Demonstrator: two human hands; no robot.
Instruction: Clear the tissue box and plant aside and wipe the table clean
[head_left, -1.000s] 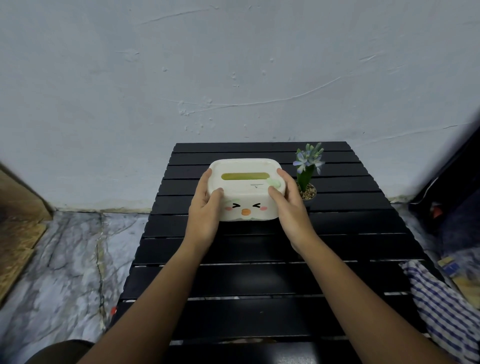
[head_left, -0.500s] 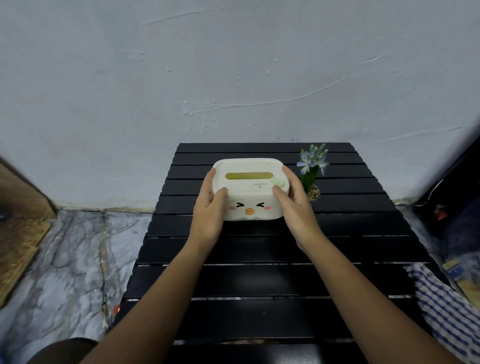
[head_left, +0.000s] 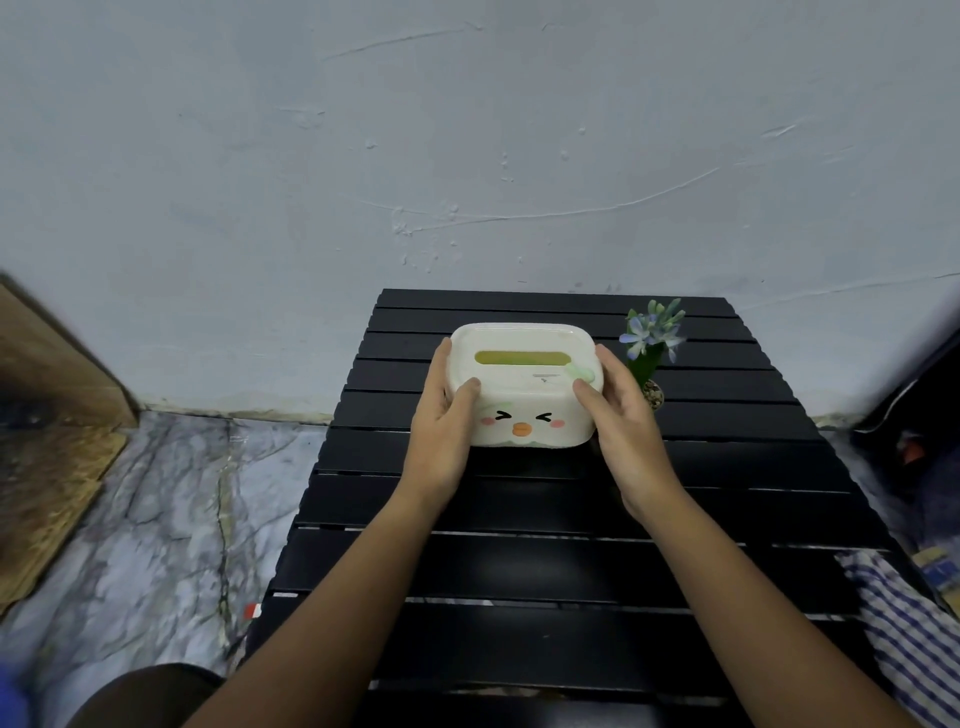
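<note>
The head camera looks down at a black table (head_left: 545, 525) made of long slats, pushed up against a pale blue wall (head_left: 467, 156). A white tissue box (head_left: 524, 384) sits in the far middle part of the table. It has a little face on its front, with two squeezed-shut eyes, pink cheeks and an orange beak, and a long green slot on its top. The left hand (head_left: 441, 421) grips the left end of the box, with the thumb curled over the top front corner and the fingers reaching along the side. The right hand (head_left: 621, 415) grips the right end the same way, with the thumb on the top front corner. Whether the box rests on the table or is lifted just off it, I cannot tell. A small plant (head_left: 652, 343) with blue flowers and green leaves stands upright in a tiny pot of pebbles, just beside the box on its right, behind the right hand's fingers. A blue and white checked cloth (head_left: 904, 634) hangs over the near right edge of the table. The floor (head_left: 156, 519) to the left is grey marble with dark veins, and a brown wooden board (head_left: 47, 426) lies at the far left.
</note>
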